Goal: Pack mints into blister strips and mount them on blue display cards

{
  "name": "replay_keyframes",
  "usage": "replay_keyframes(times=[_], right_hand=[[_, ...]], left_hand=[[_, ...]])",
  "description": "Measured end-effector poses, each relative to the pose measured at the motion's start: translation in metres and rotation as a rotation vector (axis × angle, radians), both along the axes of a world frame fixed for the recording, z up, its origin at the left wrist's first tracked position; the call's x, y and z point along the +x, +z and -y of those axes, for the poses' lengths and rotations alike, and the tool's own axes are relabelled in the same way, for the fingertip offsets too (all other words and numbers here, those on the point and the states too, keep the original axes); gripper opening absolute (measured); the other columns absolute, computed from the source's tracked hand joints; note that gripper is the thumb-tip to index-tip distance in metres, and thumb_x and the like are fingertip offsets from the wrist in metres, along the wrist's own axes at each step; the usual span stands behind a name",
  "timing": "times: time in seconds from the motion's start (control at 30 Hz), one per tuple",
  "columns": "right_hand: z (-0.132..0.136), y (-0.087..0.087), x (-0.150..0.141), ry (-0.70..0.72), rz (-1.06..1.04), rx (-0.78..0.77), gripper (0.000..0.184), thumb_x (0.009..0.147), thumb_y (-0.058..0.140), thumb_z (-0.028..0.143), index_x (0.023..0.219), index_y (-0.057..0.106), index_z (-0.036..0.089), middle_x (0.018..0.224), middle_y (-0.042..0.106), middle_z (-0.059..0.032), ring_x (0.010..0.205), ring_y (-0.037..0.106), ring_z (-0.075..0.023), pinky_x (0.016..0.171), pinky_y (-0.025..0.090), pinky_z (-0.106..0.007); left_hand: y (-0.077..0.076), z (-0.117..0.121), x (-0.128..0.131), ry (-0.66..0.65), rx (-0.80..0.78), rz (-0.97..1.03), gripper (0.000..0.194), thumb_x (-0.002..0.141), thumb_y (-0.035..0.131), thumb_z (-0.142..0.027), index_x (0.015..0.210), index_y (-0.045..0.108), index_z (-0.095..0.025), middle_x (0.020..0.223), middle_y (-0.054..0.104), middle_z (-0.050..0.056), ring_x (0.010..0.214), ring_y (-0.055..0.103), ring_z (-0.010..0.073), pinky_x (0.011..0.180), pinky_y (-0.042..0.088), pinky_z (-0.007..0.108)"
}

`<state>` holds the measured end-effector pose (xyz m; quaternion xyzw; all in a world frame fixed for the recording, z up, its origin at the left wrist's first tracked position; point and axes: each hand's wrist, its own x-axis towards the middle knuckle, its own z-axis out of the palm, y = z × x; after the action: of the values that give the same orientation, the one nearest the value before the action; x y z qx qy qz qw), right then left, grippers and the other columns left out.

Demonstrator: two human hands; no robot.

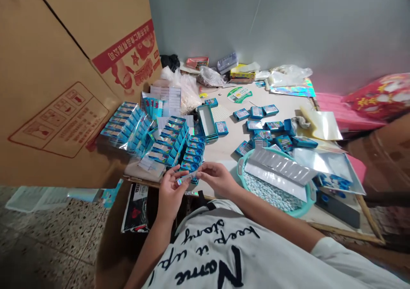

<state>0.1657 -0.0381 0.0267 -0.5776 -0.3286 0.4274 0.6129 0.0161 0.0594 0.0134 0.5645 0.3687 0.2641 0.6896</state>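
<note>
One lettered shirt (pixel 221 248) sits below left hand (pixel 172 191) and right hand (pixel 218 179), their grip pinching one small strip (pixel 188 176) (shiny).

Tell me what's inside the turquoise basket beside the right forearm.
The turquoise basket holds many small pale pieces, with a silvery ridged sheet lying across on top. What lies beneath that sheet is covered; the pieces hide the basket's bottom.

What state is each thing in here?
Shiny strip: held
Left grip: closed on strip
Right grip: closed on strip
Far-left blue boxes: bundled in clear wrap
Blue-edged box: open
Teal basket: holding pale pieces
Silver tray: lying across basket
Right-side blue boxes: scattered, loose
</note>
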Motion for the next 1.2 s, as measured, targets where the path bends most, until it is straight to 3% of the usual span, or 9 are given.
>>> replay_keyframes(times=[0.07,0.17,0.27,0.33,0.5,0.67,0.77,0.97,1.2], right_hand=[[-0.002,0.005,-0.002,-0.024,0.13,-0.018,0.024,0.089,0.064,0.041,0.083,0.063,0.017,0.076,0.064,-0.0013,0.072,0.058,-0.015,0.066,0.045,-0.027],[-0.005,0.017,-0.002,-0.067,0.475,-0.117,0.012,0.092,0.058,0.024,0.084,0.064,0.018,0.08,0.065,-0.0018,0.074,0.058,-0.0153,0.065,0.043,-0.026],[-0.005,0.031,-0.003,0.005,0.743,-0.153,0.016,0.094,0.053,0.016,0.09,0.068,0.018,0.09,0.067,-0.0046,0.083,0.06,-0.017,0.074,0.045,-0.028],[-0.005,0.04,-0.005,0.066,0.808,-0.142,0.02,0.096,0.049,0.013,0.096,0.069,0.018,0.094,0.068,-0.0063,0.086,0.062,-0.0178,0.078,0.046,-0.029],[-0.003,0.047,-0.012,0.073,0.783,-0.111,0.023,0.096,0.047,0.013,0.102,0.069,0.019,0.096,0.066,-0.0062,0.087,0.062,-0.018,0.079,0.048,-0.032],[0.005,0.033,-0.005,-0.312,0.454,0.026,0.058,0.094,0.056,0.027,0.148,0.034,0.026,0.096,0.061,-0.0027,0.085,0.06,-0.0167,0.081,0.049,-0.035],[0.005,0.013,-0.002,-0.238,0.228,-0.03,0.072,0.089,0.066,0.038,0.149,0.029,0.026,0.1,0.06,-0.0029,0.08,0.06,-0.0156,0.075,0.05,-0.033],[-0.004,-0.025,-0.008,-0.185,-0.109,0.072,0.039,0.088,0.065,0.038,0.119,0.049,0.021,0.073,0.06,0.0033,0.07,0.062,-0.0151,0.068,0.049,-0.031],[0.003,-0.036,-0.003,-0.038,0.019,0.001,0.021,0.086,0.055,0.02,0.106,0.051,0.023,0.068,0.062,0.0043,0.061,0.06,-0.0141,0.06,0.044,-0.027]], left_hand=[[-0.003,-0.007,-0.003,-0.036,0.104,0.001,0.048,0.083,0.072,-0.031,0.125,0.052,-0.019,0.123,0.065,0.014,0.116,0.064,0.0245,0.096,0.053,0.039],[0.0,-0.02,-0.009,-0.065,0.526,-0.064,0.045,0.086,0.068,-0.03,0.128,0.054,-0.021,0.137,0.056,0.013,0.132,0.052,0.0258,0.111,0.043,0.045],[0.012,-0.035,-0.01,-0.198,0.91,-0.143,0.05,0.087,0.069,-0.031,0.134,0.054,-0.023,0.134,0.058,0.011,0.129,0.052,0.0247,0.112,0.04,0.043],[0.019,-0.042,-0.006,-0.306,0.994,-0.148,0.044,0.087,0.07,-0.033,0.128,0.06,-0.023,0.126,0.064,0.009,0.121,0.056,0.0237,0.107,0.043,0.04],[0.021,-0.045,0.007,-0.479,0.778,-0.086,0.016,0.09,0.065,-0.035,0.089,0.075,-0.022,0.094,0.071,0.004,0.092,0.063,0.0192,0.086,0.047,0.031],[0.009,-0.035,0.022,-0.204,0.158,0.041,0.025,0.075,0.08,-0.039,0.063,0.072,-0.018,0.071,0.064,0.0,0.074,0.057,0.0134,0.074,0.042,0.025],[0.002,-0.026,0.034,-0.072,-0.017,0.076,0.032,0.074,0.079,-0.049,0.07,0.075,-0.018,0.079,0.066,0.001,0.077,0.057,0.0123,0.073,0.043,0.023],[-0.01,-0.007,0.047,0.08,-0.231,0.054,0.042,0.062,0.085,-0.052,0.085,0.077,-0.018,0.077,0.067,-0.001,0.064,0.052,0.007,0.061,0.042,0.019],[-0.03,0.006,0.036,0.22,-0.202,-0.068,0.037,0.064,0.084,-0.047,0.084,0.074,-0.017,0.066,0.06,-0.005,0.057,0.048,0.005,0.056,0.04,0.017]])
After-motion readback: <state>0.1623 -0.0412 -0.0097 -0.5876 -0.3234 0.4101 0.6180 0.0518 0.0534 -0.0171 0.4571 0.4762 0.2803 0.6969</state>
